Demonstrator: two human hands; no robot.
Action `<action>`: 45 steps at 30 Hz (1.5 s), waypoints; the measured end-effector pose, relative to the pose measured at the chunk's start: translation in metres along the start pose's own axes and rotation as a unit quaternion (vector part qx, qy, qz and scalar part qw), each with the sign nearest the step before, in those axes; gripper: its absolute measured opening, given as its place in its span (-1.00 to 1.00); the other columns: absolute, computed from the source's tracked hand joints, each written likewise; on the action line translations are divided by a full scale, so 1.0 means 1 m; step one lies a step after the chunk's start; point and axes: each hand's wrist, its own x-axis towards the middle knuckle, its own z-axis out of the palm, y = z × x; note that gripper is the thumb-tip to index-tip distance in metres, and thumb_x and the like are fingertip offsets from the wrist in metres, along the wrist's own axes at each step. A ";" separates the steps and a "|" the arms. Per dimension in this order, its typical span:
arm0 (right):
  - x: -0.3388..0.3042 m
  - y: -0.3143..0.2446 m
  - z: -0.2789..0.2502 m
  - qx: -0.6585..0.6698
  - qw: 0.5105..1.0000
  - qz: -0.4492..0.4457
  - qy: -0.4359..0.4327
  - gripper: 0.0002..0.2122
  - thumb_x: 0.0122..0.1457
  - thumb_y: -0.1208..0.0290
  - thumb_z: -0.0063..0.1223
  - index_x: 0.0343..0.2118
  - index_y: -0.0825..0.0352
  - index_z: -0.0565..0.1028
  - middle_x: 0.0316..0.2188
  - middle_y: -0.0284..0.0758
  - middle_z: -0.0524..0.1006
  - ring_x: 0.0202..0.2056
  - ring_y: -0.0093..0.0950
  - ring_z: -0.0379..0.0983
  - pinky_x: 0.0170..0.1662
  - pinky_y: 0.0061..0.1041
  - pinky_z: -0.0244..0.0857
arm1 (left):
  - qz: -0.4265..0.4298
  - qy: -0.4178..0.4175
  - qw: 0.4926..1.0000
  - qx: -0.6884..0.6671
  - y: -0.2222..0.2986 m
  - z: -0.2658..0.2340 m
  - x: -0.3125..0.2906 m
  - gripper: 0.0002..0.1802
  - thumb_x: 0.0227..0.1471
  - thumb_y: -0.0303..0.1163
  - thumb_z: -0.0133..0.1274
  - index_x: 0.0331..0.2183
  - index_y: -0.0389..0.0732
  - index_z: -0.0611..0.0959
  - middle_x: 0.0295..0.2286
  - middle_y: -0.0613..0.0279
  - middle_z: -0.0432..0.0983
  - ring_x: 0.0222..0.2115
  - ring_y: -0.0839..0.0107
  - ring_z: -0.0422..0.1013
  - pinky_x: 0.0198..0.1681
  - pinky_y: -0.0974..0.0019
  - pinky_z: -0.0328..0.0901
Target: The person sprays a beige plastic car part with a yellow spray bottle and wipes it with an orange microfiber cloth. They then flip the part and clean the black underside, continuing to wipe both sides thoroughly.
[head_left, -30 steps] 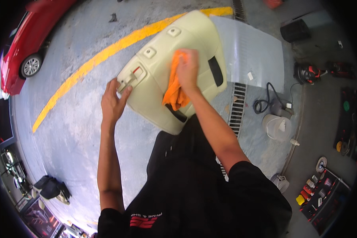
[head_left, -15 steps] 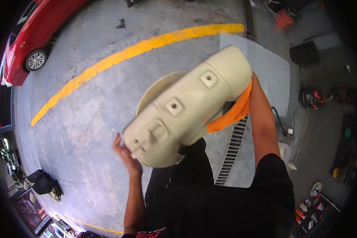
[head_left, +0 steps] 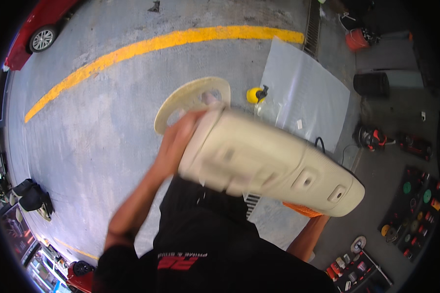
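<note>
A long beige moulded piece [head_left: 259, 151] with rounded ends and recessed holes hangs tilted in front of my body, its middle smeared by motion. My left hand [head_left: 178, 136] is closed round its upper left end. At the far lower right end, my right hand [head_left: 320, 222] is mostly hidden beneath the piece, only its wrist side showing. An orange cloth [head_left: 302, 209] is bunched between this hand and the piece. Behind my left hand shows a beige oval rim with openings [head_left: 193, 91]; whether it is joined to the piece I cannot tell.
A yellow-topped bottle [head_left: 255, 95] stands beside a pale sheet [head_left: 310, 88] on the grey floor. A floor grate [head_left: 252, 205] runs partly beneath me. A red car [head_left: 27, 34] is at far left, a red bucket [head_left: 356, 40] at far right. Tools hang on a dark board [head_left: 410, 210].
The beige piece has swung round, its far end now pointing right and towards me. My left hand has moved up onto its end; my right has come down with the cloth.
</note>
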 end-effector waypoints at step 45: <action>-0.113 0.186 0.399 -0.111 0.965 -0.107 -0.211 -0.55 0.36 -0.01 0.11 0.05 0.26 0.35 -0.08 -0.05 0.42 -0.30 -0.07 0.59 -0.20 -0.09 0.45 | 0.028 -0.196 0.938 0.283 0.074 -0.003 0.033 0.22 -0.22 -0.47 0.31 0.44 -0.29 0.09 -0.14 0.01 0.61 -0.20 0.33 0.57 -0.07 0.29 0.47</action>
